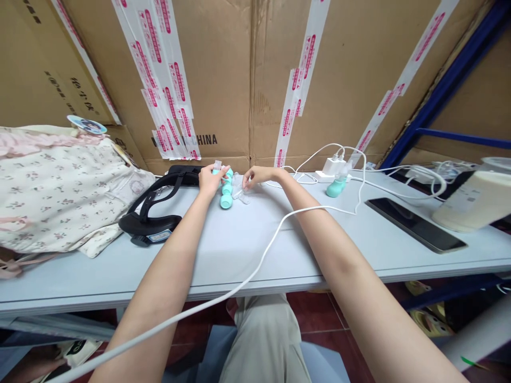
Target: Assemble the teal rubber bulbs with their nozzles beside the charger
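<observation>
My left hand is at the back of the table, its fingers curled around a small teal piece with a clear plastic top. Other rounded teal pieces stand in a row just in front of and beside these fingers. My right hand reaches in from the other side, thumb and fingertips pinched at a clear plastic piece. Thin transparent parts lie between the two hands, and their exact shape is hard to make out. Farther right, another teal piece with a clear top rests on its own.
A black head strap and a floral cloth bag lie left. A white cable crosses over my right forearm. On the right are a charger, a phone and a translucent tub. Taped cardboard stands behind the table.
</observation>
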Demonstrator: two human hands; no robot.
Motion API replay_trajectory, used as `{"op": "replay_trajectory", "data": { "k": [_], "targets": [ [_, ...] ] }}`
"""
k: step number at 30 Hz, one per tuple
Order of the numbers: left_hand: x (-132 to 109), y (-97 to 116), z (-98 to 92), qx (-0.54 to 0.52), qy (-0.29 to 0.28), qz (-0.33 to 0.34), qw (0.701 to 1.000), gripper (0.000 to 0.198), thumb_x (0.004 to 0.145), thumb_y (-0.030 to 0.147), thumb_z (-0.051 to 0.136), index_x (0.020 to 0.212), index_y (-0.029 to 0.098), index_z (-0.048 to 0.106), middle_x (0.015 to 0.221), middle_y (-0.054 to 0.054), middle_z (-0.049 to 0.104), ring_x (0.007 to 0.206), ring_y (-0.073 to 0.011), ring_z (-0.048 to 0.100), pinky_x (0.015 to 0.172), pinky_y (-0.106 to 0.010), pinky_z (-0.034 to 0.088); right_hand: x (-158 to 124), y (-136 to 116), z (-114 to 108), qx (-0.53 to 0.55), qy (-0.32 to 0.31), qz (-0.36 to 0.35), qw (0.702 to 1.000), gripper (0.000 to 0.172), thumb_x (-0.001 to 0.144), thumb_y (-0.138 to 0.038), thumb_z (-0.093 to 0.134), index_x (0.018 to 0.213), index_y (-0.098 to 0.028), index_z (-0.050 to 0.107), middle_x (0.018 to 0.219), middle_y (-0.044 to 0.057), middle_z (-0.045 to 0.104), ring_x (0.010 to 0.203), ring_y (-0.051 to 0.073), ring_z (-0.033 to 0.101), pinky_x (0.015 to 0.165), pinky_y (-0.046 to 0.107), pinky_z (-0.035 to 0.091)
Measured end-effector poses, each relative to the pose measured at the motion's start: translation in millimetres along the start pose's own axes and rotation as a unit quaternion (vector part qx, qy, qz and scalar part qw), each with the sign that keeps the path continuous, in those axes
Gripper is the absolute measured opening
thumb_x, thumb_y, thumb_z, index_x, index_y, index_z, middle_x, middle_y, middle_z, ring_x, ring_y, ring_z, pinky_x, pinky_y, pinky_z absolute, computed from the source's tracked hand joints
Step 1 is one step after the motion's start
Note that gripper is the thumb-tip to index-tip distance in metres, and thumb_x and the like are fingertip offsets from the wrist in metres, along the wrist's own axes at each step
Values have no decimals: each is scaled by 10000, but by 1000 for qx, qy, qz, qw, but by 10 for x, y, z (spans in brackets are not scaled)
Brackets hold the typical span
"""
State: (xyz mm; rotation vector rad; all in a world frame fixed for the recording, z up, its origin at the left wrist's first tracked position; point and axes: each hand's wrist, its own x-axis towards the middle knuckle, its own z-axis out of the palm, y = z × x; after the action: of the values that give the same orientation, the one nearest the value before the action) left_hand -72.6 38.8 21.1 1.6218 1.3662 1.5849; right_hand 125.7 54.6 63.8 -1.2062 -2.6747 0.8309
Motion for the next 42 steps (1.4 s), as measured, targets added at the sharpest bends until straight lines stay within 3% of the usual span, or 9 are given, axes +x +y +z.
{"op": "replay_trajectory", "data": {
  "k": [3, 8, 15, 17, 21, 26, 30, 37, 42],
  "targets": [
    [1, -6, 8, -1, -2, 1, 1000, 341, 657, 480, 684, 725, 147, 661, 591, -28, 643, 451, -120, 558, 515, -235, 441, -53, 56, -53, 17, -28, 4, 999, 270, 693, -269, 651, 918, -154, 744, 917, 27, 728, 903, 154, 608, 799, 215, 410],
    [-7, -10, 29, 4, -7, 2, 1000, 346, 662, 478, 682, 740, 141, 665, 593, -21, 640, 465, -121, 563, 532, -240, 453, 25, -7, 18, -29, 95, 1, 995, 318, 778, -262, 581, 1045, -150, 714, 985, 33, 718, 894, 134, 606, 757, 202, 407],
    [-19, 14, 25, 5, -7, -8, 1000, 329, 670, 466, 680, 733, 144, 659, 584, -12, 639, 471, -119, 563, 531, -234, 447, 111, -241, 98, -116, 8, 59, 991, 279, 758, -379, 657, 924, -172, 744, 948, 27, 723, 906, 161, 627, 718, 190, 416],
    [-12, 7, 25, 3, -6, -17, 1000, 324, 666, 459, 683, 743, 146, 661, 584, -10, 639, 467, -120, 565, 526, -234, 447, 120, -217, 66, -138, 23, 64, 988, 224, 778, -327, 636, 918, -187, 741, 952, 20, 724, 904, 155, 633, 715, 188, 417],
    [0, -11, 27, -5, -7, -19, 1000, 334, 671, 462, 676, 771, 144, 668, 597, -13, 645, 465, -123, 569, 526, -237, 456, 180, -90, -5, -192, 124, 83, 970, 232, 796, -272, 605, 998, -250, 718, 1029, 2, 713, 943, 156, 639, 728, 206, 419],
    [-2, -10, 30, 0, -6, -22, 1000, 336, 676, 471, 672, 764, 147, 669, 591, -13, 649, 463, -121, 570, 530, -233, 450, 297, -28, 81, -258, 101, 128, 952, 253, 765, -389, 662, 976, -263, 722, 1049, 38, 711, 973, 204, 645, 754, 255, 433],
    [-6, 0, 33, 4, -7, -29, 1000, 353, 661, 493, 682, 749, 152, 665, 585, -11, 649, 466, -127, 572, 529, -238, 449, 345, -46, 165, -284, 111, 107, 946, 186, 777, -325, 645, 920, -237, 725, 995, 49, 724, 950, 207, 654, 760, 264, 435],
    [-23, 26, 29, 6, -10, -34, 999, 298, 675, 446, 676, 735, 155, 659, 579, -7, 644, 463, -122, 565, 529, -237, 444, 67, 101, -159, -132, 173, 38, 975, 140, 718, -156, 602, 815, -159, 703, 829, 34, 730, 780, 133, 660, 682, 188, 437],
    [-22, 12, 35, 20, -14, -33, 999, 302, 674, 452, 675, 727, 155, 658, 585, -15, 649, 470, -131, 574, 530, -245, 446, -142, 318, -277, -53, 268, 45, 961, 202, 736, -138, 585, 916, -134, 677, 838, 35, 729, 776, 126, 657, 686, 192, 443]
  ]
}}
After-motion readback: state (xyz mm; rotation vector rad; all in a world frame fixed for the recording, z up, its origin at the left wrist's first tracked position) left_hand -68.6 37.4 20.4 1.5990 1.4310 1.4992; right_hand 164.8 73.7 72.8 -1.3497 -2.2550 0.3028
